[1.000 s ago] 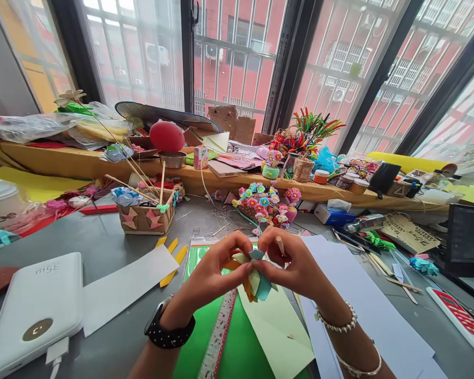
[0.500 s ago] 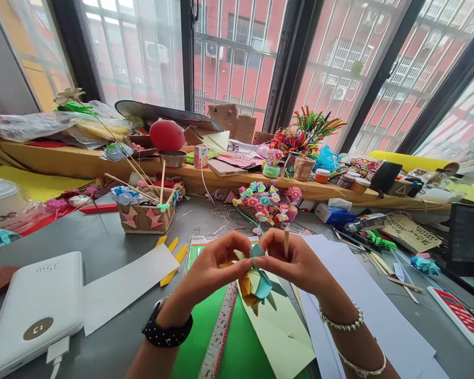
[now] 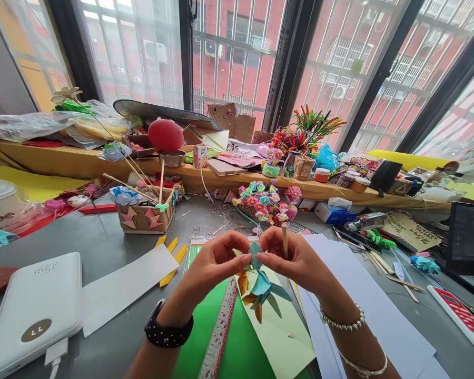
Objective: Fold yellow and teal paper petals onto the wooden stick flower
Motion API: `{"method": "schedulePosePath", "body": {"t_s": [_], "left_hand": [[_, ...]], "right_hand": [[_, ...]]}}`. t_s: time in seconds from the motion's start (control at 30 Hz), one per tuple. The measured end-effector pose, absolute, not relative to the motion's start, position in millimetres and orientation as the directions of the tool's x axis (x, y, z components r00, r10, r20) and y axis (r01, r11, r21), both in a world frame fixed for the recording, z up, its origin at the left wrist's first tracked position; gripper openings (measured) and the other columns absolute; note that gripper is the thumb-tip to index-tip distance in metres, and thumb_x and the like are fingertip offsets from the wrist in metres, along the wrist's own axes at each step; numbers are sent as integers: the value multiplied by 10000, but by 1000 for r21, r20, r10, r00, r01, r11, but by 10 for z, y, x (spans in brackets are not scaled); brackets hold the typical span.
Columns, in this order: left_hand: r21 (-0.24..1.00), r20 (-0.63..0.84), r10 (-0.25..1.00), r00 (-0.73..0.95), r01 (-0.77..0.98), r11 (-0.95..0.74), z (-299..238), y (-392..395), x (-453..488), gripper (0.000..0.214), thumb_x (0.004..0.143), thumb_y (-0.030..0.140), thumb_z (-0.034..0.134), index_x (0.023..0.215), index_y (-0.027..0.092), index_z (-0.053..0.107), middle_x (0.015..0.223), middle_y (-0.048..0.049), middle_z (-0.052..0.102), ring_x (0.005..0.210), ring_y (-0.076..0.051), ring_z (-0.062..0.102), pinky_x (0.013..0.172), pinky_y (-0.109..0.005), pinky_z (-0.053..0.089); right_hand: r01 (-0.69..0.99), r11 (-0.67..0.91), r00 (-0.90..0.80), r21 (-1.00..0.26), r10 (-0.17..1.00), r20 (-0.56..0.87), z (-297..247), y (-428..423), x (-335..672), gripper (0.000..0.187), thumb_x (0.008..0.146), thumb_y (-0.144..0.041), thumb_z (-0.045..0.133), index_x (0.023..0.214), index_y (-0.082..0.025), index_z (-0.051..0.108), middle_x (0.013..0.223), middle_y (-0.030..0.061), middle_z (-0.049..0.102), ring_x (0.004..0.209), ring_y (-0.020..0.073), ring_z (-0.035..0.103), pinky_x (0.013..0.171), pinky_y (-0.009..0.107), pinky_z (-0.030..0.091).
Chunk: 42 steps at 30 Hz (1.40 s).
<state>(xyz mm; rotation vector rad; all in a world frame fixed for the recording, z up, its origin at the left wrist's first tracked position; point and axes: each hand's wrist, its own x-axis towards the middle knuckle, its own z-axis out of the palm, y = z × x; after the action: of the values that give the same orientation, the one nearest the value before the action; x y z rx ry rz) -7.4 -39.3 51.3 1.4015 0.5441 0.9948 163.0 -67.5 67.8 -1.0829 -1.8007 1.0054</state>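
Observation:
Between my two hands is a folded paper flower (image 3: 260, 284) with blue, pale green and orange-yellow petals. My left hand (image 3: 223, 258) pinches an upper blue petal from the left, thumb and forefinger together. From the right, my right hand (image 3: 286, 258) pinches the same petal between thumb and forefinger. A thin wooden stick (image 3: 285, 241) is also tucked in the right hand's fingers, pointing up. The flower's lower petals hang free over a pale green paper strip (image 3: 278, 337). Under the hands lie a green sheet (image 3: 193, 342) and a patterned ruler (image 3: 220, 331).
White paper sheets (image 3: 363, 300) lie at right, near a red-and-white calculator (image 3: 460, 316). At left are a white power bank (image 3: 35, 305), a white paper strip (image 3: 128, 289) and yellow paper pieces (image 3: 176, 263). A cardboard box (image 3: 145, 218) with sticks stands behind. Craft items crowd the window ledge (image 3: 237, 179).
The flower has turned slightly, showing its blue petals and the lower pointed petals more fully. Both hands stay in nearly the same place, and the fingers now pinch the upper blue petal.

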Motion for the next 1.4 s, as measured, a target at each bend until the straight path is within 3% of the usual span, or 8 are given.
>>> {"method": "schedulePosePath", "body": {"t_s": [0.23, 0.4, 0.93, 1.2, 1.4], "left_hand": [[960, 245, 833, 495, -245, -137, 496, -379, -66, 164, 683, 269, 652, 740, 145, 562, 704, 12, 542, 628, -92, 520, 543, -187, 429], [953, 291, 841, 456, -219, -212, 447, -339, -60, 154, 708, 263, 632, 767, 150, 546, 725, 6, 539, 651, -103, 521, 561, -207, 443], [928, 369, 811, 453, -220, -300, 409, -322, -68, 97, 741, 229, 600, 760, 168, 527, 714, 19, 528, 688, -106, 525, 575, -200, 430], [906, 420, 811, 406, -141, -399, 406, -338, -41, 68, 761, 219, 574, 788, 173, 534, 756, 18, 529, 754, -105, 536, 658, -199, 434], [840, 536, 784, 314, -107, -532, 398, -343, -11, 34, 753, 182, 581, 768, 179, 550, 727, 23, 527, 700, -93, 532, 641, -194, 432]], "right_hand": [[314, 343, -269, -885, 926, 263, 663, -674, 1595, 157, 754, -288, 570, 753, -184, 453, 546, -83, 306, 463, 54, 243, 400, 193, 181], [428, 379, -211, -821, 925, 317, 646, -673, 1577, 102, 756, -231, 552, 757, -192, 458, 521, -92, 265, 464, 58, 228, 404, 190, 178], [482, 405, -202, -777, 914, 352, 669, -692, 1555, 88, 739, -228, 547, 753, -187, 470, 505, -96, 263, 453, 59, 237, 399, 182, 187], [504, 425, -194, -752, 904, 381, 691, -706, 1545, 75, 731, -214, 546, 738, -183, 477, 503, -97, 253, 444, 55, 229, 399, 179, 183], [530, 450, -148, -718, 884, 444, 695, -734, 1514, 63, 712, -153, 530, 733, -187, 481, 497, -97, 241, 435, 55, 214, 396, 180, 180]]}}
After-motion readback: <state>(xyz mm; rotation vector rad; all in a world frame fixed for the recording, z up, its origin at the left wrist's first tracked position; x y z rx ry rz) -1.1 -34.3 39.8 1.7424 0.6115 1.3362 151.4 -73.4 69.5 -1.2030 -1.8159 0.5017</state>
